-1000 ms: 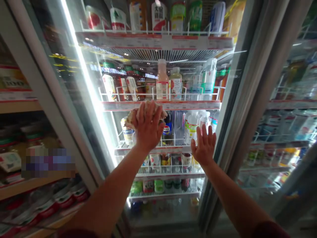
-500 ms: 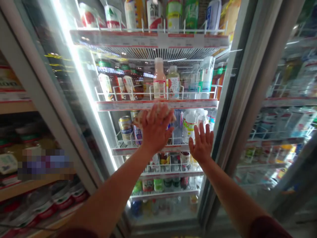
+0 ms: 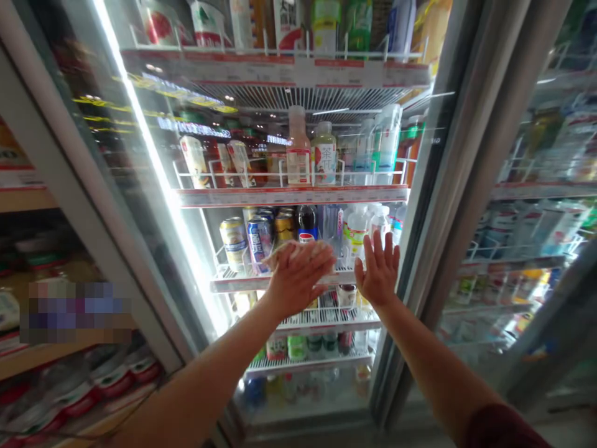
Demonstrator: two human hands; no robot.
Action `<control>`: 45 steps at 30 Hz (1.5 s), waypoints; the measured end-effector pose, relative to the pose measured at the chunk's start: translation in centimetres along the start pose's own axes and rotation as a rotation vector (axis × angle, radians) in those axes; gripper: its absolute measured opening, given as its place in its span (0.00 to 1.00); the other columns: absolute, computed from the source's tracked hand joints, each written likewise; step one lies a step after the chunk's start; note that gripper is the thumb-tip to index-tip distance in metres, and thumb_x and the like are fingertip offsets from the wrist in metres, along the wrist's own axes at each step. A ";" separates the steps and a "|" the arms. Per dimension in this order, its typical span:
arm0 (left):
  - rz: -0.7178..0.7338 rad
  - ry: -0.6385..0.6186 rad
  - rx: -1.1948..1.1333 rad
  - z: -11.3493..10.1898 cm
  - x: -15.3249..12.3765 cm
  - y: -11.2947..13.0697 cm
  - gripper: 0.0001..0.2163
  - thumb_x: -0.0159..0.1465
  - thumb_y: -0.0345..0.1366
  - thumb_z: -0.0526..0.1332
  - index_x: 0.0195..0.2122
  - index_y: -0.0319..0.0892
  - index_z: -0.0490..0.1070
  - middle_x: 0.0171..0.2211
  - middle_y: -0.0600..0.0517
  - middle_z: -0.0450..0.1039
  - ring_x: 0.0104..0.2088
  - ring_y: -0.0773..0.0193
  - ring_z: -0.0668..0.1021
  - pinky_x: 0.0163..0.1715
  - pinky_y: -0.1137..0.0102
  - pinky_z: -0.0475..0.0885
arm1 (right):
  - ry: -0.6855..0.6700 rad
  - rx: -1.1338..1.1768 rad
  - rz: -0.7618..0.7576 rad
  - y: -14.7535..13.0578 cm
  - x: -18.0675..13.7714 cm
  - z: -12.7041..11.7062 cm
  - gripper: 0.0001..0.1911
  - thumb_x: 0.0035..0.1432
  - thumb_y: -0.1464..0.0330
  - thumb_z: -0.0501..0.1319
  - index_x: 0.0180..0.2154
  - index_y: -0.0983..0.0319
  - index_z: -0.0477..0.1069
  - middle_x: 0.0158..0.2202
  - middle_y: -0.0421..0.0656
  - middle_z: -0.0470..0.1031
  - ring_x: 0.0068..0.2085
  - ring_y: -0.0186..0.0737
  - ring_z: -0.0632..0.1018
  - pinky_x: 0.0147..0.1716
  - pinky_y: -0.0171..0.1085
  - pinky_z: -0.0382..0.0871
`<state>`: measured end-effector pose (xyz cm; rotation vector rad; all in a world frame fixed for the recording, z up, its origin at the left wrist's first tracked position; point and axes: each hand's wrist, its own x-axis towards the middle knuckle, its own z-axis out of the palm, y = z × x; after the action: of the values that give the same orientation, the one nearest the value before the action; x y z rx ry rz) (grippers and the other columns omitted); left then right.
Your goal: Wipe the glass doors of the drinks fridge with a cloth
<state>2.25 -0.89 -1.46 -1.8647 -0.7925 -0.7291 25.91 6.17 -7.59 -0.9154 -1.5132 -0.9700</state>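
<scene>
A pale pinkish cloth (image 3: 281, 251) lies under my left hand (image 3: 298, 281), which presses it flat to the glass door (image 3: 252, 146) of a lit drinks cooler. Its edge shows above and left of my fingers; the rest is hidden by the palm. To the right, my right hand (image 3: 379, 270) is held against the glass, fingers stretched upward and slightly spread, with nothing in it. Behind the glass near my hands stand drink cans (image 3: 234, 241) and a dark cola bottle (image 3: 306, 223).
Wire shelves with price strips (image 3: 293, 197) hold bottles and cans inside. A metal door frame (image 3: 459, 205) runs along the right, with another glass-fronted cooler (image 3: 527, 224) beyond. On the left is a shelf of red-and-white packages (image 3: 112, 379).
My left hand has moved down the glass with the cloth and its fingers now tilt more to the right. My right hand stays in about the same spot.
</scene>
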 end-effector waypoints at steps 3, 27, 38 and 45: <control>0.011 -0.015 0.034 -0.3 -0.4 -1.4 0.24 0.72 0.48 0.54 0.69 0.56 0.60 0.69 0.57 0.62 0.73 0.57 0.56 0.75 0.51 0.42 | -0.036 0.009 -0.023 0.1 -0.1 0.0 0.40 0.70 0.63 0.54 0.75 0.61 0.38 0.76 0.50 0.46 0.77 0.53 0.43 0.73 0.56 0.43; -0.016 -0.031 0.005 -0.1 -2.9 0.1 0.24 0.71 0.48 0.56 0.68 0.54 0.63 0.68 0.53 0.64 0.75 0.53 0.51 0.75 0.48 0.39 | -0.096 -0.020 0.019 -0.6 -0.8 0.3 0.43 0.70 0.56 0.54 0.75 0.61 0.34 0.77 0.53 0.40 0.77 0.57 0.41 0.73 0.59 0.41; -0.306 0.075 0.068 -1.3 -2.1 -3.0 0.26 0.70 0.41 0.58 0.69 0.50 0.62 0.70 0.48 0.60 0.74 0.44 0.52 0.72 0.42 0.42 | -0.062 -0.005 0.006 -0.7 -0.9 0.3 0.42 0.71 0.57 0.54 0.75 0.63 0.37 0.77 0.50 0.37 0.77 0.55 0.40 0.74 0.57 0.37; -0.193 0.028 -0.223 2.1 -7.8 5.7 0.25 0.70 0.26 0.54 0.66 0.53 0.65 0.59 0.54 0.75 0.65 0.62 0.69 0.69 0.60 0.58 | -0.065 0.082 0.020 -0.3 -0.6 0.0 0.42 0.70 0.59 0.57 0.75 0.61 0.38 0.77 0.51 0.41 0.77 0.55 0.41 0.74 0.59 0.37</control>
<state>2.16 -2.50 -11.22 -1.9882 -0.9131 -0.9978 25.68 6.04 -8.26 -0.9092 -1.5836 -0.8646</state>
